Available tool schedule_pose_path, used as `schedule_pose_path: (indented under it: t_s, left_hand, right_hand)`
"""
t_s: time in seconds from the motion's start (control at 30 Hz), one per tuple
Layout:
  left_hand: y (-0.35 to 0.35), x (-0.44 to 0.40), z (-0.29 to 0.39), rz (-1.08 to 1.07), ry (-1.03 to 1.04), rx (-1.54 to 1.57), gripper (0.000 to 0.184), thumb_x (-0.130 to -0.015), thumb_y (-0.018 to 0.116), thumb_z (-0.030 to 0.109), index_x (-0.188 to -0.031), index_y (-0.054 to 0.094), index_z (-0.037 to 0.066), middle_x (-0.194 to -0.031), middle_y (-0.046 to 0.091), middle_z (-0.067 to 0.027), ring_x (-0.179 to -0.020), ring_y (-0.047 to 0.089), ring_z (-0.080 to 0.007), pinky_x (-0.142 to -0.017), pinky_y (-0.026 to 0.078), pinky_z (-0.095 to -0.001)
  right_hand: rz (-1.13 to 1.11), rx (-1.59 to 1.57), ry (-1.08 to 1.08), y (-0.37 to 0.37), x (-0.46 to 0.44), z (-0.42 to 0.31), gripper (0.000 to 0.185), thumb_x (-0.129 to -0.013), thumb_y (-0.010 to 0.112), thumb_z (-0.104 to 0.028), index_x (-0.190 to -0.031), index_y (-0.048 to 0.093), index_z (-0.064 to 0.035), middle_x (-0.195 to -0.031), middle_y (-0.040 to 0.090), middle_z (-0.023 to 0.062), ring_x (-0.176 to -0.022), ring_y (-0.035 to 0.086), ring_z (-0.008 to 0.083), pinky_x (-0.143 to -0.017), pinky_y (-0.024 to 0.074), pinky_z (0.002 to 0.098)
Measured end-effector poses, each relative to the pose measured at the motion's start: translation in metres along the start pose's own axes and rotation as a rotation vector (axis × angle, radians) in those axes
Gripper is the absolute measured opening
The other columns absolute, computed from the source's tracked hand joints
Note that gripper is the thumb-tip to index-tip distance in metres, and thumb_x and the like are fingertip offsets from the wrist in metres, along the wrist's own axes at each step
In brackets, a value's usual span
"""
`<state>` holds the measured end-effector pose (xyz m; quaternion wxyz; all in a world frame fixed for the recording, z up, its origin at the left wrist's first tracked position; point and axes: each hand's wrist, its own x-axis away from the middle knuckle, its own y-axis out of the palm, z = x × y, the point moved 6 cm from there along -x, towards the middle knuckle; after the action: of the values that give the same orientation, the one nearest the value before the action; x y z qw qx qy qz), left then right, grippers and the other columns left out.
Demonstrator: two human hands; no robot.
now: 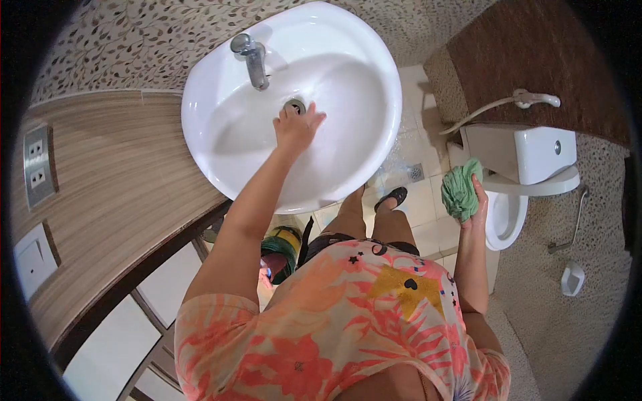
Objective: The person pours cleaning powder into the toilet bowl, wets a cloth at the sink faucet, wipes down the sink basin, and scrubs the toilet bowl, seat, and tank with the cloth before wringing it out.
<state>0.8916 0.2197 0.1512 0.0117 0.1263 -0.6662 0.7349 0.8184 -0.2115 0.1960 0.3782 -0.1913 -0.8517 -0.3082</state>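
My left hand [296, 128] is down in the white sink [364, 134], palm side toward the basin. Its fingers are partly spread at the edge of the metal drain [294, 107], and I see nothing held in them. Whether the fingertips touch the drain I cannot tell. Above the drain stands a chrome faucet [254, 63]. Out to the right, my right hand [479, 204] grips a bunched green cloth [460, 190], raised in front of the toilet. The cloth hides part of that hand's fingers.
A wood-grain counter [120, 154] with a socket plate [39, 167] adjoins the sink on the left. At right are a toilet [501, 217], its tank [535, 150] and a bidet sprayer [535, 99]. The tiled floor [418, 214] has a drain grate [416, 172].
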Motion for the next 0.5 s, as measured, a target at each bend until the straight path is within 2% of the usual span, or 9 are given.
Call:
schedule_pose_path:
  t_s: [0.17,0.2,0.27,0.3,0.33,0.37,0.4,0.47,0.5]
  left_hand:
    - [-0.040,0.058,-0.013,-0.271,0.047,-0.021,0.054,-0.086,0.041,0.057,-0.122,0.055,0.019,-0.107,0.056,-0.0226,-0.102,0.049,-0.0341,-0.085,0.034,-0.0501]
    - [-0.043,0.066,-0.030,-0.335,-0.052,-0.062,0.053,-0.087,0.042,0.056,-0.123,0.055,0.018,-0.112,0.055,-0.0212,-0.107,0.047,-0.0346,-0.090,0.031,-0.0527]
    - [-0.045,0.088,-0.056,-0.394,-0.162,-0.098,0.052,-0.087,0.043,0.054,-0.123,0.055,0.018,-0.116,0.053,-0.0199,-0.112,0.045,-0.0350,-0.095,0.028,-0.0553]
    - [-0.055,0.099,-0.067,-0.209,-0.195,-0.062,0.052,-0.087,0.045,0.053,-0.121,0.056,0.015,-0.116,0.053,-0.0193,-0.113,0.044,-0.0339,-0.096,0.025,-0.0569]
    - [-0.065,0.112,-0.079,-0.031,-0.225,-0.028,0.051,-0.086,0.048,0.051,-0.118,0.058,0.013,-0.116,0.053,-0.0188,-0.113,0.044,-0.0328,-0.098,0.023,-0.0586]
    - [-0.063,0.124,-0.087,-0.036,-0.228,-0.028,0.051,-0.086,0.048,0.051,-0.118,0.058,0.013,-0.116,0.053,-0.0188,-0.113,0.044,-0.0328,-0.098,0.023,-0.0586]
    - [-0.073,0.130,-0.085,0.075,-0.176,-0.021,0.049,-0.086,0.050,0.048,-0.117,0.058,0.012,-0.116,0.054,-0.0167,-0.113,0.044,-0.0315,-0.099,0.021,-0.0588]
    - [-0.082,0.139,-0.081,0.176,-0.121,0.004,0.047,-0.085,0.051,0.046,-0.116,0.059,0.011,-0.115,0.055,-0.0147,-0.114,0.045,-0.0303,-0.100,0.019,-0.0590]
    - [-0.086,0.140,-0.084,0.242,-0.190,0.117,0.044,-0.085,0.052,0.043,-0.114,0.059,0.009,-0.114,0.055,-0.0131,-0.113,0.045,-0.0295,-0.100,0.020,-0.0580]
  right_hand:
    - [-0.489,0.568,-0.162,0.206,0.038,0.028,0.041,-0.072,0.070,-0.008,-0.109,0.056,0.0003,-0.100,0.061,0.0117,-0.087,0.061,0.0220,-0.077,0.0493,0.0330]
    - [-0.509,0.887,-0.205,0.232,0.024,0.055,0.042,-0.066,0.073,-0.009,-0.106,0.060,-0.0019,-0.100,0.061,0.0114,-0.086,0.061,0.0240,-0.076,0.0486,0.0345]
    - [-0.756,1.467,-1.008,0.278,0.003,0.105,0.039,-0.063,0.073,-0.013,-0.100,0.063,-0.0027,-0.092,0.062,0.0130,-0.080,0.061,0.0287,-0.073,0.0484,0.0372]
    - [-0.764,1.466,-1.013,0.288,-0.005,0.118,0.039,-0.063,0.073,-0.013,-0.100,0.063,-0.0027,-0.092,0.062,0.0130,-0.080,0.061,0.0287,-0.073,0.0484,0.0372]
    - [-0.727,1.887,-1.163,0.295,-0.011,0.140,0.037,-0.063,0.072,-0.016,-0.097,0.064,-0.0029,-0.089,0.062,0.0137,-0.081,0.060,0.0301,-0.072,0.0480,0.0385]
    - [-0.655,2.314,-1.298,0.300,-0.022,0.163,0.036,-0.062,0.071,-0.019,-0.093,0.065,-0.0031,-0.086,0.061,0.0143,-0.081,0.059,0.0316,-0.071,0.0476,0.0399]
    - [-0.659,2.314,-1.300,0.319,-0.047,0.176,0.036,-0.062,0.071,-0.019,-0.093,0.065,-0.0031,-0.086,0.061,0.0143,-0.081,0.059,0.0316,-0.071,0.0476,0.0399]
    - [-0.720,1.704,-1.572,0.359,-0.083,0.192,0.028,-0.066,0.068,-0.025,-0.084,0.064,-0.0041,-0.084,0.060,0.0129,-0.084,0.057,0.0308,-0.072,0.0459,0.0424]
    - [-0.723,1.713,-1.473,0.367,-0.092,0.226,0.027,-0.066,0.068,-0.026,-0.081,0.063,-0.0051,-0.085,0.060,0.0127,-0.084,0.057,0.0302,-0.072,0.0455,0.0424]
